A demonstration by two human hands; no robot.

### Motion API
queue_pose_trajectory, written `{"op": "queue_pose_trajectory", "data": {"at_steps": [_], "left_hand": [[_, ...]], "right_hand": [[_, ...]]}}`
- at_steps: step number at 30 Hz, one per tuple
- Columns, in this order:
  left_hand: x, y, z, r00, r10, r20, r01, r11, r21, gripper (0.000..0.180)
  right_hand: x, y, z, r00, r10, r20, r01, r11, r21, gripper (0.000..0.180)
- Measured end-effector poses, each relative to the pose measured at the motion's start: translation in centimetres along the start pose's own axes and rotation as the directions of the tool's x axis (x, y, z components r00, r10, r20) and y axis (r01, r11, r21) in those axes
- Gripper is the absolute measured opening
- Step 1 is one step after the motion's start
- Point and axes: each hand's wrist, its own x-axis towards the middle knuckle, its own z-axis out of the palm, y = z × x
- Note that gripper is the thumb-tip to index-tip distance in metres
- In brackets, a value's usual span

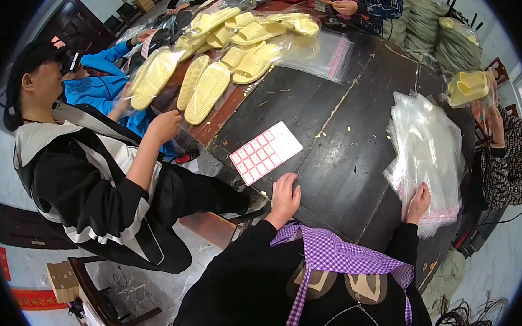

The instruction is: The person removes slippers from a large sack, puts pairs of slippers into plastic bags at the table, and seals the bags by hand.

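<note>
My left hand [285, 198] rests on the dark table, empty, with its thumb apart from its loosely curved fingers. Just beyond it lies a white label sheet [286, 143] with red-bordered stickers on one half. On the right side, a fanned stack of clear plastic bags [428, 148] lies with its pink-striped edges toward me. My right hand [418, 202] pinches the near left part of that stack; how many bags it has is hidden.
Yellow slippers [207, 95], several in clear bags, pile at the far left. More clear bags [320, 56] lie beyond. A person in a black-and-white jacket [90, 178] stands at left; at right, another person's hand [495, 124] is near bagged slippers [468, 87]. Stuffed sacks [457, 49] stand behind.
</note>
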Motion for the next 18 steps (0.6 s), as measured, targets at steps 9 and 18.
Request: {"op": "queue_pose_trajectory", "data": {"at_steps": [9, 18], "left_hand": [[0.1, -0.8, 0.1, 0.996, 0.008, -0.091, -0.016, 0.996, -0.089, 0.033], [0.8, -1.4, -1.4, 0.976, -0.175, -0.129, 0.151, 0.972, -0.180, 0.031]], "right_hand": [[-0.2, 0.5, 0.0, 1.000, -0.008, 0.006, 0.008, 1.000, -0.021, 0.027], [0.2, 1.1, 0.1, 0.999, -0.004, 0.040, 0.005, 0.999, -0.039, 0.027]]}}
